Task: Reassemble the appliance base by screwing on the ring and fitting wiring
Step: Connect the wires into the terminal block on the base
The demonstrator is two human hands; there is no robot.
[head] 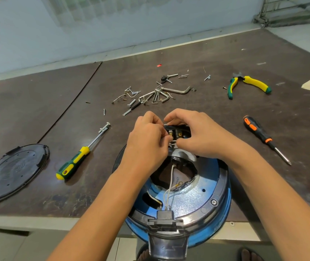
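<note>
We see two hands at work in the middle of the frame. The left hand (146, 140) and the right hand (197, 134) both have curled fingers and together grasp one small black terminal block (178, 131). The right hand wraps over its top with the thumb below. The left pinches at its left end beside the brass contacts, though we cannot tell exactly what lies between those fingertips.

Just below the hands, in the lower centre, sits one blue appliance base (203, 189), underside up, at the near edge of the dark table (37, 110). One black ring (223, 191) runs around it, with one screw head (214, 202) showing at its lower right. We count two white wires (169, 185) running side by side from the black socket (165, 217) at the near rim up into the middle opening.

We count two screwdrivers. One is yellow and green (78, 157), left of the base. The other is black and orange (263, 136), at the right.

One pair of yellow-green pliers (248, 83) lies in the upper right. One round black cover (12, 172) rests at the far left, its embossing too blurred to read. Above the hands is one loose heap of screws and hex keys (150, 95), too tangled to count.
</note>
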